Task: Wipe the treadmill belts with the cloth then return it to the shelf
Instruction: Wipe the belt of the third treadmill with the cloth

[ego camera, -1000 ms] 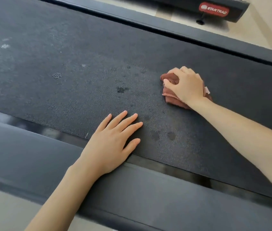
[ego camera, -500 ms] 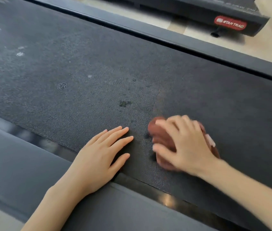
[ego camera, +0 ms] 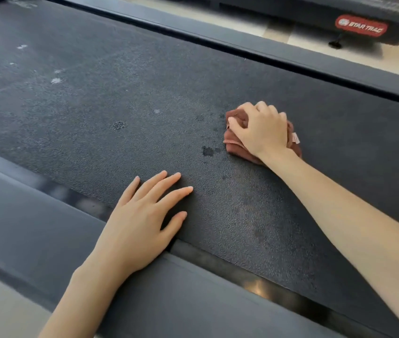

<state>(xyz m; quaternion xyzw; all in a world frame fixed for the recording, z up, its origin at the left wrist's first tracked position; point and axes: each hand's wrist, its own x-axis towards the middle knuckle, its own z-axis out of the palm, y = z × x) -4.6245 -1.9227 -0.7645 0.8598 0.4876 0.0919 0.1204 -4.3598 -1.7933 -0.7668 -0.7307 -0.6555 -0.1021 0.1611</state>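
A dark textured treadmill belt (ego camera: 110, 98) fills most of the view, with pale specks at its far left and dark damp spots near the middle. My right hand (ego camera: 260, 129) grips a bunched reddish-brown cloth (ego camera: 233, 146) and presses it onto the belt right of centre. A small white tag sticks out of the cloth on its right side. My left hand (ego camera: 142, 220) lies flat with fingers spread, palm on the belt's near edge and the side rail.
A dark grey side rail (ego camera: 22, 215) runs along the near edge and another rail (ego camera: 291, 57) along the far edge. Beyond it, on a pale floor, stands a second treadmill with a red Star Trac badge (ego camera: 360, 26).
My right hand with the cloth swept toward the belt's near edge, then back out toward the far side. My left hand stayed planted on the near edge.
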